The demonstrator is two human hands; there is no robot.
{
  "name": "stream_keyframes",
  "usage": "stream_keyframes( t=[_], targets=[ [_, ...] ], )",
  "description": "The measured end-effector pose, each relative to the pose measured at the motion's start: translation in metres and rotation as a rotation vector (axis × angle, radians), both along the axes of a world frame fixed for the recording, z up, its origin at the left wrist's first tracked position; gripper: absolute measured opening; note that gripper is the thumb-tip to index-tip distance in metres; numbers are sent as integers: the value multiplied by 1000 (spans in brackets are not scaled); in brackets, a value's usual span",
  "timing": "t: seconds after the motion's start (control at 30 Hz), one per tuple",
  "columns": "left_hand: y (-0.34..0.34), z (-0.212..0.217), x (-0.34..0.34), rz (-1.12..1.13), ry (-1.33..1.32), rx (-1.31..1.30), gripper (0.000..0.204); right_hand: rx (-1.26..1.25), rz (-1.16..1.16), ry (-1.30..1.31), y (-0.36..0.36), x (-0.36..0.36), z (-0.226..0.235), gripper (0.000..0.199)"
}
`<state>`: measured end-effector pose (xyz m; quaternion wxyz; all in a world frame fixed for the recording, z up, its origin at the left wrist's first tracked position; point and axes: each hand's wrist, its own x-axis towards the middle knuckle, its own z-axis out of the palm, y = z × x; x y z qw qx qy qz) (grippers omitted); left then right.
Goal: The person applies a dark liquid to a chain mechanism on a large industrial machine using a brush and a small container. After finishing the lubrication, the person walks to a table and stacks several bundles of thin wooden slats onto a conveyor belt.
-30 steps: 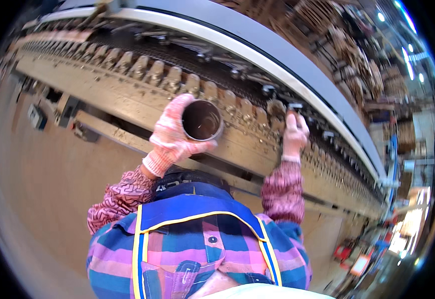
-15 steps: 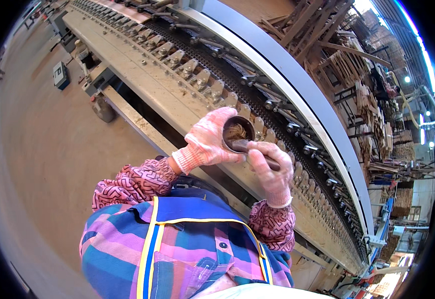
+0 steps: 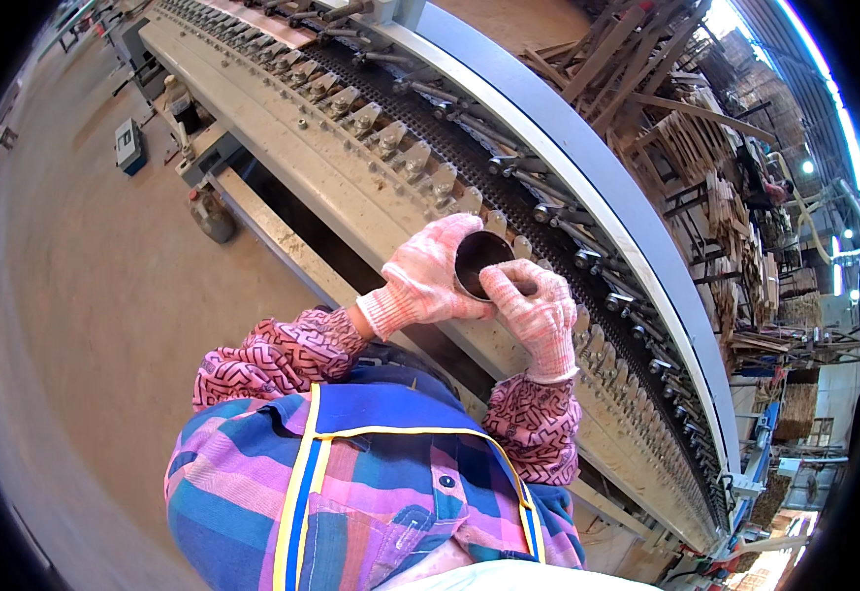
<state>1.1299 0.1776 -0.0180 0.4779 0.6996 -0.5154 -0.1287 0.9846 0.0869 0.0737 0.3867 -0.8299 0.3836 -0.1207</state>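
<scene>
My left hand (image 3: 428, 274), in a pink-and-white knit glove, is closed around the outside of a dark round cup (image 3: 471, 258), whose open mouth faces up toward me. My right hand (image 3: 536, 310), gloved the same way, is at the cup's right rim with its fingers curled together. Between those fingers shows the dark end of a brush handle (image 3: 526, 287). Its bristles are hidden from view in the cup's dark inside or behind the fingers. Both hands are above the beige rail of a long machine (image 3: 351, 187).
Along the rail run several metal clamp pieces (image 3: 387, 138) and a dark chain track (image 3: 449, 136); a curved-looking grey beam (image 3: 587, 128) lies beyond. On the floor at left are a grey toolbox (image 3: 129, 146) and a dirty jug (image 3: 211, 215). Stacked wood strips (image 3: 681, 138) stand far right.
The brush has gone from lying across the rim, bristles visible, to a steeper angle with bristles out of sight. My right hand has moved closer over the cup.
</scene>
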Motion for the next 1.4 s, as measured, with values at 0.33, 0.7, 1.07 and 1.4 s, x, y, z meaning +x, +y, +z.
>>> stream_keyframes(
  t=[0.33, 0.7, 1.07, 1.4],
  targets=[
    [1, 2, 0, -23, 36, -19, 110, 58, -97, -125, 5, -5, -8, 25],
    [-1, 1, 1, -32, 45, -31, 111, 85, -127, -179, 5, -7, -13, 22],
    [2, 5, 2, -28, 76, -9, 111, 171, -148, -334, 5, -7, -31, 20],
    [-9, 0, 1, -49, 367, -74, 108, -245, -42, -691, 7, -6, -14, 18]
  ],
)
